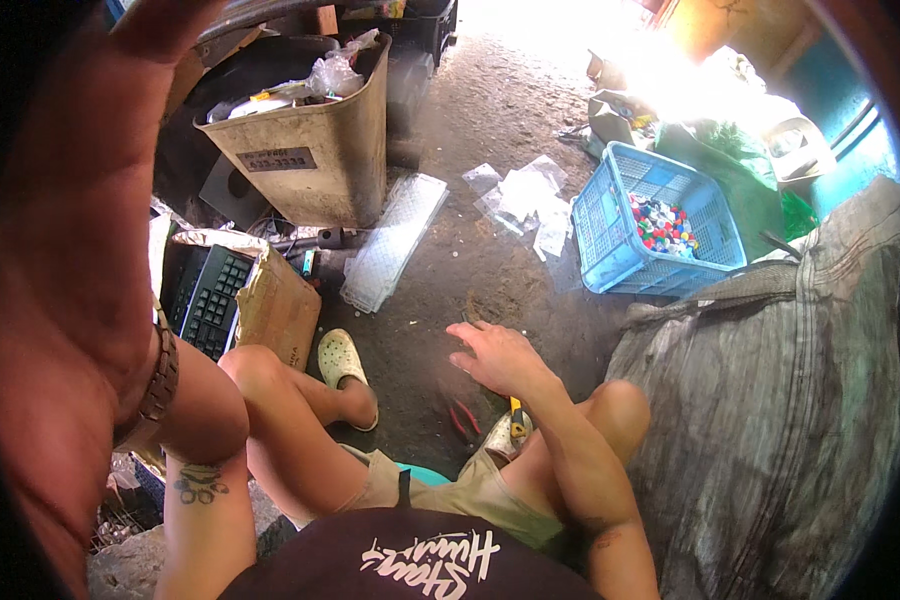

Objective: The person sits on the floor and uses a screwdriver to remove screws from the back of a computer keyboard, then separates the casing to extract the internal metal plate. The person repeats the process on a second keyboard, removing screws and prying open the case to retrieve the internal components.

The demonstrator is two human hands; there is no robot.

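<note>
Close to the camera at the left edge, my left hand [75, 210] is raised, with a metal bracelet or watch [157, 365] on the wrist. Most of its fingers are cut off by the frame, so what they do is hidden. My right hand [502, 356] hovers over the floor between my knees, fingers apart and nothing in it. Below it lie pliers with red handles [462, 422]. A yellow-and-black tool handle [517, 417], perhaps a cutter, rests by my right shoe [505, 440].
A cardboard box [280, 312] with black keyboards [210, 300] stands at left, behind it a tall dirty bin [320, 150]. Flat translucent sheets [395, 245] and plastic scraps [530, 200] lie ahead. A blue crate [610, 245] holds bottle caps; a large grey sack [760, 420] fills the right.
</note>
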